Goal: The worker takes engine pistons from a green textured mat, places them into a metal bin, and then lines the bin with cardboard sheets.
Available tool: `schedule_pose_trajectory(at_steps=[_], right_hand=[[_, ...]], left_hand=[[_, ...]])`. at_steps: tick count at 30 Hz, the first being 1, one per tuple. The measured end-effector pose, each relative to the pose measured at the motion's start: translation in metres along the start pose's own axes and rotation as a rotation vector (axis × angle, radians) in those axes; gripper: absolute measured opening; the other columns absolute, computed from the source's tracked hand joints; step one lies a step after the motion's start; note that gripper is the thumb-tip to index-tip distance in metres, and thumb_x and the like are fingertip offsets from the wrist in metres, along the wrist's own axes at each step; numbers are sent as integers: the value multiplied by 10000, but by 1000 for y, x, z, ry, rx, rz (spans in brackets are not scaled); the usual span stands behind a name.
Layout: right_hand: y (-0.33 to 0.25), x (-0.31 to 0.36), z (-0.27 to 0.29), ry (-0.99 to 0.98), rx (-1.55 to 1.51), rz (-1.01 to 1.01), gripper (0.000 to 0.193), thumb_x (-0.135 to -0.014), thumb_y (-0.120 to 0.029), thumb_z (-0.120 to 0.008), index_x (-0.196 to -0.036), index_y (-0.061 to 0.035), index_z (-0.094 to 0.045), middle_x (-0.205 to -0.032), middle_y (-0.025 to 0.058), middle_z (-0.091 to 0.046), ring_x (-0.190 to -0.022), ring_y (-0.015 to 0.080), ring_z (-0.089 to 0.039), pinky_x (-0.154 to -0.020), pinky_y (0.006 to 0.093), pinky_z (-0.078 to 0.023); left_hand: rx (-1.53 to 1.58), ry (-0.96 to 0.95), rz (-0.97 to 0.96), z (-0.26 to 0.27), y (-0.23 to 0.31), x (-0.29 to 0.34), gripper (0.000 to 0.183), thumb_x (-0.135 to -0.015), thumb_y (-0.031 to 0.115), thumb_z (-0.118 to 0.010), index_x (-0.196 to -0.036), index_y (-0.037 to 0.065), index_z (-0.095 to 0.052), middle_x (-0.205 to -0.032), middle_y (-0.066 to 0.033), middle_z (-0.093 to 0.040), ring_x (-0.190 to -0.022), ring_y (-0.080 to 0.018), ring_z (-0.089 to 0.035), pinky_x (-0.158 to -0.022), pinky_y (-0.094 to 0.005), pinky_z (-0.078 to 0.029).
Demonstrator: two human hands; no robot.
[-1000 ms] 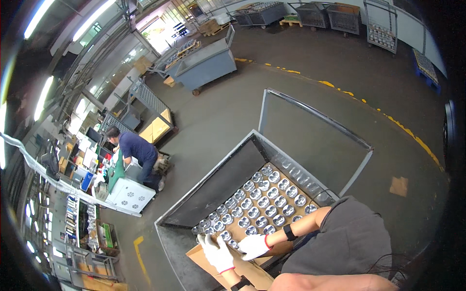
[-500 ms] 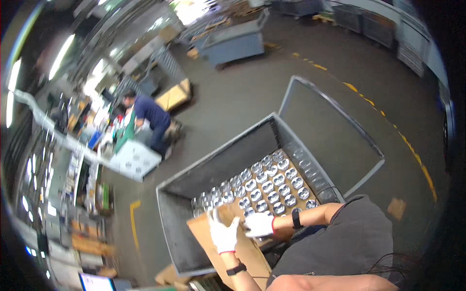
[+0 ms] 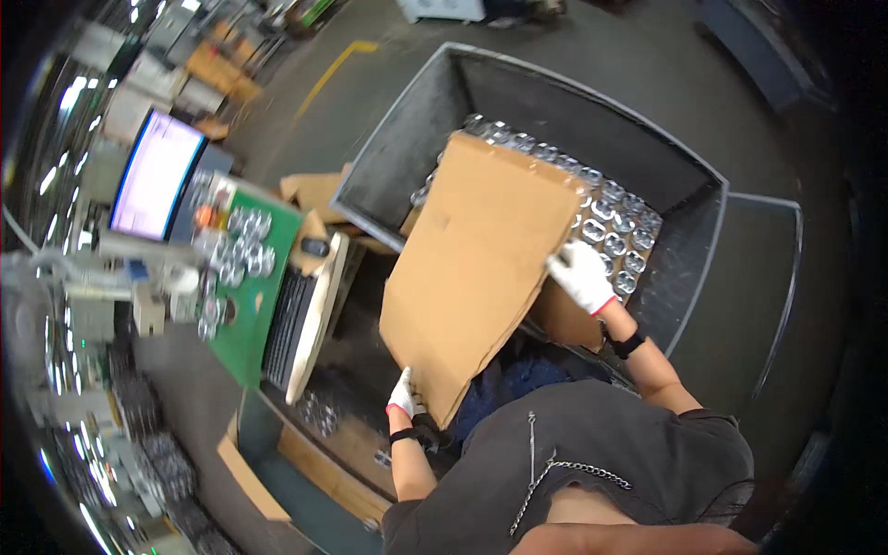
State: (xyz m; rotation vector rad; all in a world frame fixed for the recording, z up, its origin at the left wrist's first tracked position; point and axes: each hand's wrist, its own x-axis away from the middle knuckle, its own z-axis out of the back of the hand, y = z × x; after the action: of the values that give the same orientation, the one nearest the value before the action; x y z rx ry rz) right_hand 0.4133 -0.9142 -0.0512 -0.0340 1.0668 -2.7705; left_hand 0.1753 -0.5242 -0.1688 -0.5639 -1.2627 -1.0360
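Note:
A large brown cardboard sheet (image 3: 481, 250) lies tilted across the near left part of a deep grey bin (image 3: 573, 79) and reaches toward my body. My left hand (image 3: 403, 393), in a white glove, grips its near left edge. At its right edge my gloved right hand (image 3: 583, 277) is closed on the cardboard, low over the bin. Shiny round metal parts (image 3: 615, 242) stand in rows on a cardboard layer inside the bin. The sheet hides part of these rows, and the fingers beneath it are partly hidden.
To the left is a desk with a green mat (image 3: 242, 347), several metal parts (image 3: 245, 245), a keyboard (image 3: 289, 319), a mouse (image 3: 315, 247) and a lit monitor (image 3: 157, 176). A second container (image 3: 314, 499) stands low at the left. A metal frame (image 3: 795, 277) extends beside the bin.
My view has turned left toward the desk and monitor. The cardboard sheet now spreads over part of the rows, and my hands have moved apart to its opposite edges.

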Motion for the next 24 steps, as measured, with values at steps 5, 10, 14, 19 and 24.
schedule_pose_trajectory(at_steps=[5,10,14,19,24], right_hand=[[-7,2,7,-84,-12,-22,363,-867,-340,-583,-885,9,-680,-828,244,-620,-790,393,-619,-702,469,-479],[2,5,0,-35,-21,36,334,-879,-308,-586,-931,8,-681,-827,237,-613,-797,388,-617,-693,448,-469],[-4,7,5,-117,22,-67,311,-883,-276,-584,-948,13,-678,-867,231,-634,-822,389,-619,-705,435,-469],[-2,5,4,-118,-34,-19,310,-887,-262,-587,-1003,11,-677,-926,224,-658,-874,382,-633,-748,410,-480],[8,-1,2,-98,-76,-23,297,-909,-231,-585,-1023,30,-668,-926,220,-675,-865,330,-655,-764,383,-481]], left_hand=[[363,-265,150,19,-66,4,1035,-818,686,-579,-1539,116,-103,-1582,-174,-157,-1401,-366,-242,-1094,-620,-200],[432,-596,38,20,-68,1,1066,-837,701,-533,-1543,51,-69,-1614,-159,-80,-1488,-320,-75,-1167,-567,-71],[255,-345,64,26,-41,23,1028,-856,682,-508,-1542,44,-85,-1618,-152,-63,-1491,-309,-62,-1181,-511,-60],[329,-341,-155,66,-43,20,668,-940,533,-491,-1405,55,-447,-1445,-147,-464,-1323,-332,-433,-1106,-540,-296],[458,-382,-295,73,-18,37,532,-953,447,-541,-1332,76,-511,-1341,-115,-563,-1230,-279,-530,-1048,-485,-402]])
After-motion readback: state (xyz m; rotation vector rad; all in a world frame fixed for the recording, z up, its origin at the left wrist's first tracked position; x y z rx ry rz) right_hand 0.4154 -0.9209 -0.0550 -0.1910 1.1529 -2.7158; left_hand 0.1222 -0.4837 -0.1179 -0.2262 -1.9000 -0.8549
